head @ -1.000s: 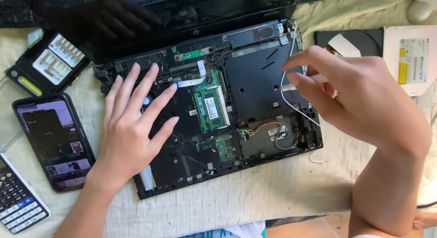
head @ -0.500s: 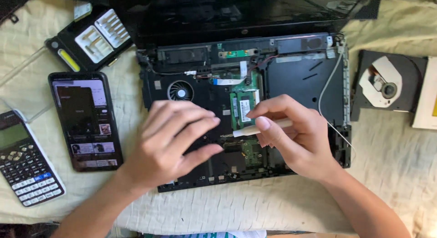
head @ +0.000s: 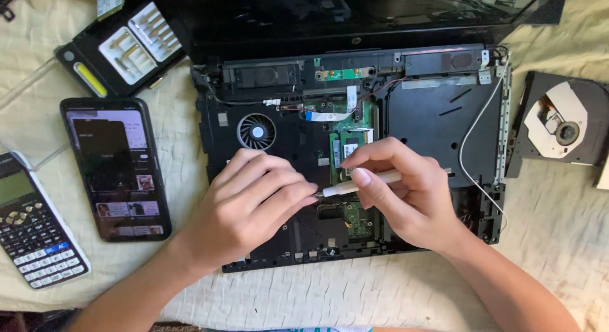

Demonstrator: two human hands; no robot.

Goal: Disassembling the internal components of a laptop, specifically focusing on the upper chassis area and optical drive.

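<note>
An opened black laptop base (head: 438, 110) lies in front of me with its fan (head: 256, 131), green circuit boards (head: 348, 145) and a white cable (head: 472, 126) exposed. My right hand (head: 409, 195) grips a slim white tool (head: 358, 186) like a pen, its tip pointing left toward the middle of the base. My left hand (head: 250, 205) rests on the base with curled fingers, its fingertips touching the tool's tip. What lies under the tip is hidden by the fingers.
A phone (head: 117, 167) with a lit screen lies left of the laptop, a calculator (head: 35, 221) further left. A black bit case (head: 124, 46) sits at the upper left. A removed optical drive (head: 561, 122) lies to the right. A cream cloth (head: 558, 243) covers the surface.
My right hand came from the laptop's right side to its middle, now holding the white tool. My left hand went from flat and spread to curled at the tool's tip.
</note>
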